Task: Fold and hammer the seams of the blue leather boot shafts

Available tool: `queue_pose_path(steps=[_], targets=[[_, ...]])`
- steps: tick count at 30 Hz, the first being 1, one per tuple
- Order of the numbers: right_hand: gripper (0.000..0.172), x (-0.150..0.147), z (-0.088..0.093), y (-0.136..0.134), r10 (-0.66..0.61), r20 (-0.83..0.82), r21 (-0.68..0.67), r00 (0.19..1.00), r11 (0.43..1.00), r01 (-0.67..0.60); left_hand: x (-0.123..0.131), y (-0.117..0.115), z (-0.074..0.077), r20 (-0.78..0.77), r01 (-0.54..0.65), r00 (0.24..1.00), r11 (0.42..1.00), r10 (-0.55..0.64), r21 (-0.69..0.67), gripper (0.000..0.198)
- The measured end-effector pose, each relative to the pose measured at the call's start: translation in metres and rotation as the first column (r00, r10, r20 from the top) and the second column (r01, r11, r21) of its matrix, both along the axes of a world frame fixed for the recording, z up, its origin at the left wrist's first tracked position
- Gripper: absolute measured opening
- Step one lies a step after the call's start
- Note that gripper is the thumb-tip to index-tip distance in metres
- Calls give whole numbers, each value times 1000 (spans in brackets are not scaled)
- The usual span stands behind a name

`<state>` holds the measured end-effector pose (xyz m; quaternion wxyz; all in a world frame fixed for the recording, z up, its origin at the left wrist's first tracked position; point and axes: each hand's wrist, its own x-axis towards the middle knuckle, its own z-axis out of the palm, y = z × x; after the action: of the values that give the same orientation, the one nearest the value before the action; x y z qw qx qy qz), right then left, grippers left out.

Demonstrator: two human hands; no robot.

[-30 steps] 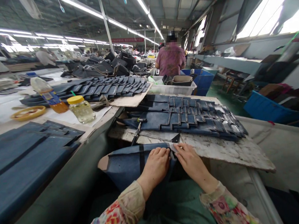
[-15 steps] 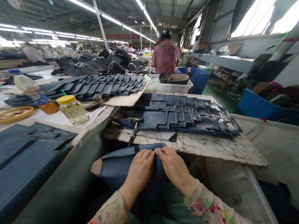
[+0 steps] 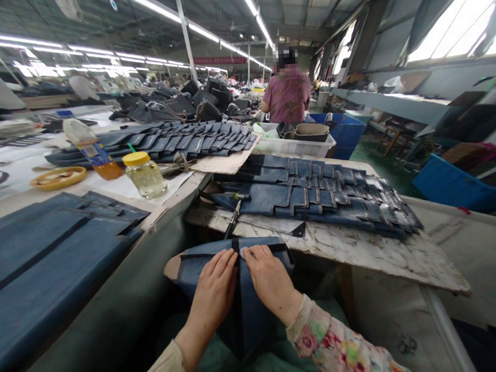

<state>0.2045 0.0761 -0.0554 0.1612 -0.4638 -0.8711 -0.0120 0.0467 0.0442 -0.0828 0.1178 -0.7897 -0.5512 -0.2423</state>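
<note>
A blue leather-like bag piece rests above my lap, its top edge folded over with a dark seam and a black strip down its middle. My left hand is closed on that edge just left of the strip, fingers lying over the top. Close beside it, my right hand pinches the same edge, thumb toward the strip; something small and pale shows at its thumb tip. The undersides of both grips are hidden. Beyond the piece, a small hammer leans on the board's near edge.
Overlapping blue pieces cover the worn board ahead. On the left table stand a yellow-lidded jar, a drink bottle and a yellow dish, near large blue panels. A co-worker sits beyond a white bin.
Both hands have moved left along the folded edge, from near the piece's right end to the black strip at its middle. My view has turned slightly left.
</note>
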Motion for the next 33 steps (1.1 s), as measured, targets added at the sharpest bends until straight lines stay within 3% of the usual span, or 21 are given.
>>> queue_pose_path(steps=[7,16,25,33], targets=[[31,17,3,4,26,-79,-36,997,999,-29,5,-16,-4,-65,-47,997,998,49,39,39],[28,20,10,10,103,-188,-156,977,979,-133,6,-17,-3,-45,-126,991,992,127,19,38],[26,13,25,9,170,-34,-238,985,955,-174,4,-11,-2,-9,-180,984,983,180,17,34],[29,18,23,7,144,-88,-246,986,956,-162,2,-9,4,-2,-187,982,982,187,-40,32]])
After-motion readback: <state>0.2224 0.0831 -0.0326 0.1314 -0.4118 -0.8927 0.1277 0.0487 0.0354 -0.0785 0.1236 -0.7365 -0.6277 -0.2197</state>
